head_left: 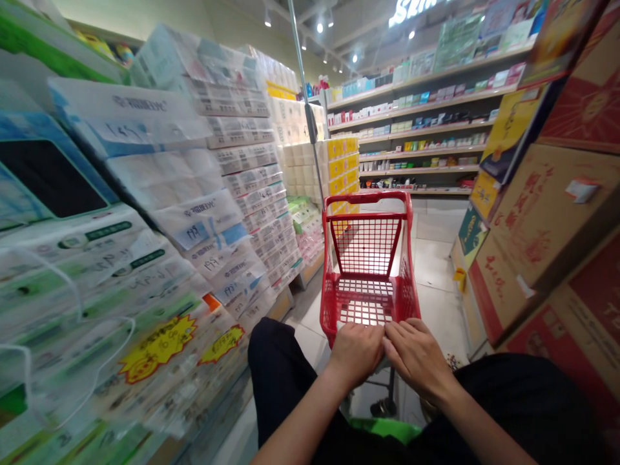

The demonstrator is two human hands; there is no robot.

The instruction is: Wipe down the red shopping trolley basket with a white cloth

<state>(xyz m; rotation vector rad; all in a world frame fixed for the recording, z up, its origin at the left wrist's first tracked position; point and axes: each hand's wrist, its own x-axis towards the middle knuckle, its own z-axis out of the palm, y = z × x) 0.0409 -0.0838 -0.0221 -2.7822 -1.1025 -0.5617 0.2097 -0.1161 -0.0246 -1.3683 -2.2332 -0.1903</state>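
A red plastic shopping cart [365,248] with grid walls stands directly in front of me, its inside showing only the mesh floor and walls. At its near end, my left hand [357,352] is closed with the fingers curled over the edge. My right hand [417,355] grips the same edge close beside it, and the two hands touch or nearly touch at the thumbs. The hands hide the part of the cart that they hold. Below them, between my dark-clothed knees, a bit of something green [385,426] shows.
Stacked tissue packs [194,213] with handwritten prices line the left side. Cardboard cartons [557,213] are piled on the right. Pale floor tiles [431,258] run between them to shelves [416,123] of small boxes and bottles. A thin metal pole [305,84] rises left of the cart.
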